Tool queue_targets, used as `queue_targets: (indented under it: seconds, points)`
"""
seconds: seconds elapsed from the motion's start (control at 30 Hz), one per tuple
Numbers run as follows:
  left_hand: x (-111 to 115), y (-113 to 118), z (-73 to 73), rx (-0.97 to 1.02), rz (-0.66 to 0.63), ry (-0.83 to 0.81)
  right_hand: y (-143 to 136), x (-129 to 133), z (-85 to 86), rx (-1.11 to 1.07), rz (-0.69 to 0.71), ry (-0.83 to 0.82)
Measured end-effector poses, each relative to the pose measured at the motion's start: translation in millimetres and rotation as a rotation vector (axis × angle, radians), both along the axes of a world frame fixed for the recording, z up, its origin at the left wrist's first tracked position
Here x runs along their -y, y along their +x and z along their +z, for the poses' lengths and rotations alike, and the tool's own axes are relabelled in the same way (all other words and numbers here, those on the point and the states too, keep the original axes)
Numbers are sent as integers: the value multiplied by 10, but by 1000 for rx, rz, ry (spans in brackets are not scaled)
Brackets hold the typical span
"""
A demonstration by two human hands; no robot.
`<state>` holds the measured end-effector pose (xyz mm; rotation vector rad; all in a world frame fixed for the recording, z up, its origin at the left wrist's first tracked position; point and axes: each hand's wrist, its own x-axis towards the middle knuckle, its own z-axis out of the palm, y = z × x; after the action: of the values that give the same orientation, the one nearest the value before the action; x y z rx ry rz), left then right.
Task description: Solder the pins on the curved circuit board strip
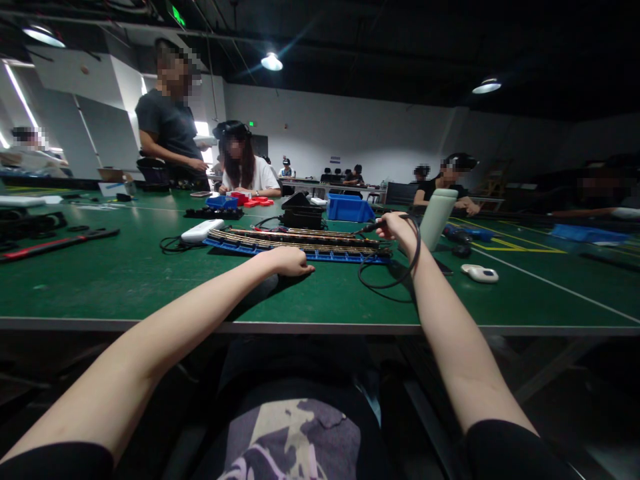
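Observation:
A long blue tray (327, 256) lies across the table in front of me. Narrow strips that look like circuit boards (295, 241) with gold-coloured edges fill it. At its near edge, my left hand (291, 261) rests low over the green surface, fingers curled together; whatever they may pinch is hidden. My right hand (397, 230) grips a black soldering iron (371, 227) above the tray's right end, its tip pointing left over the strips. From the iron, a black cable (419, 248) loops down onto the table beside my wrist.
A pale green bottle (438, 220) stands close to my right wrist. Behind the tray are a black device (303, 215) and a blue bin (350, 207). A white box (203, 231) sits left, a small white device (481, 274) right. Other people work farther back.

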<state>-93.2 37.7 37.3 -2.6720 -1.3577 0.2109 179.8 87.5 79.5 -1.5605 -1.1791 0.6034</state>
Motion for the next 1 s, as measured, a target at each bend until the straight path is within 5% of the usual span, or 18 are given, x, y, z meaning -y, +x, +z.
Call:
queue_targets:
  seconds: [1.0]
  points:
    - [-5,-2,-7,39,2,-3,4,-30,-30,28,10,31]
